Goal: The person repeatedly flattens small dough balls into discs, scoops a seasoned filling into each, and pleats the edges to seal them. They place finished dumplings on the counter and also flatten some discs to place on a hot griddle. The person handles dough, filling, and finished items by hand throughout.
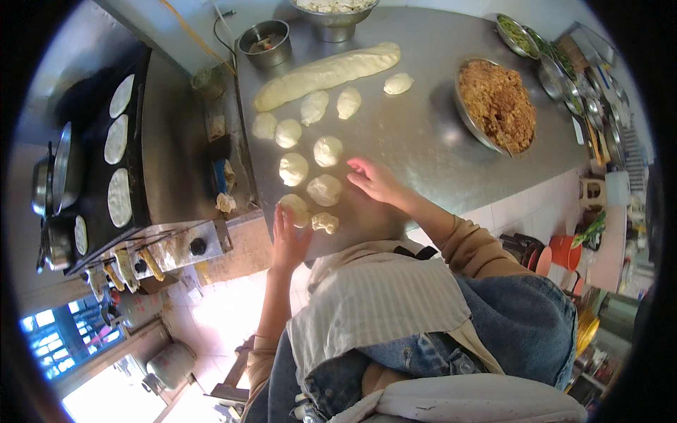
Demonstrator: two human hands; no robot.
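Observation:
My left hand (288, 240) reaches over the near left edge of the steel table (418, 153). Its fingers rest against a round ball of dough (296, 207), covering part of it. A smaller, lumpy dough piece (325, 223) lies just right of that ball. My right hand (374, 181) hovers above the tabletop with nothing in it, fingers slightly curled and apart. Nearest to it are two dough balls, one (328, 151) farther back and one (324, 190) closer to me. Several more dough pieces (288, 132) sit behind these, before a long dough roll (328, 74).
A large bowl of reddish-brown filling (497, 106) stands at right. A steel pot (264, 45) and a flour-filled bowl (338, 24) stand at the back. Flat dough rounds (116, 140) lie on a black griddle (95, 169) at left. Bowls of chopped greens (515, 36) occupy the far right corner.

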